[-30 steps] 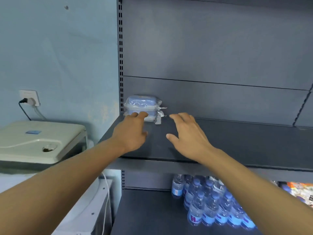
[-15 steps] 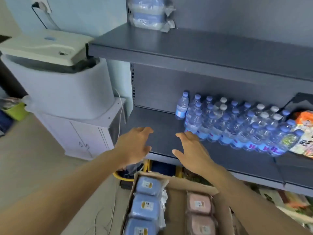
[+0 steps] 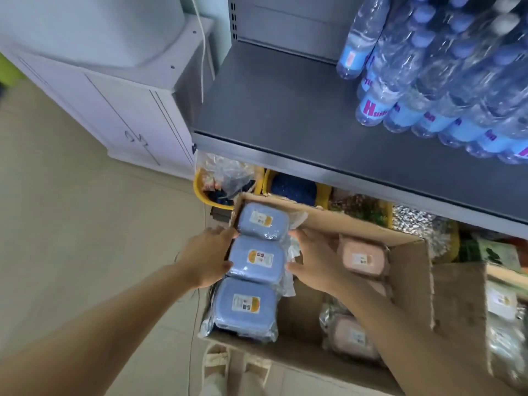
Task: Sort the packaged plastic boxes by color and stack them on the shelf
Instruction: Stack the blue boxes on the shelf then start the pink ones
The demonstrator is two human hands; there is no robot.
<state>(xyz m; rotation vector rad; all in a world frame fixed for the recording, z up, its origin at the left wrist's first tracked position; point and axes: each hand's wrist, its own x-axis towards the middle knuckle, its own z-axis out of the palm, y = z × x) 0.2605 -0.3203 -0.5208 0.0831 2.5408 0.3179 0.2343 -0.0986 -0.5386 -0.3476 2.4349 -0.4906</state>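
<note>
Three blue boxes [image 3: 257,261] sit in a row down the near-left side of the cardboard carton [image 3: 411,252], and that's where both hands are now. A second ago they were up at the top shelf by a wrapped blue pack; since then they've dropped down to the carton, so I'd say that one is placed and this is the next pickup.

The left hand [image 3: 207,260] is on the left edge of the middle blue box and the right hand [image 3: 313,260] is at its right edge, fingers mostly straight. Bracketing it, not clamped yet as far as I can tell. Pink boxes [image 3: 363,258] lie just right of the right hand.

Labels on the lids are white and orange, too small to read. The water bottles [image 3: 428,81] on the lower shelf [image 3: 285,115] above the hands show magenta letters starting "Hu", the rest is blurred.
</note>
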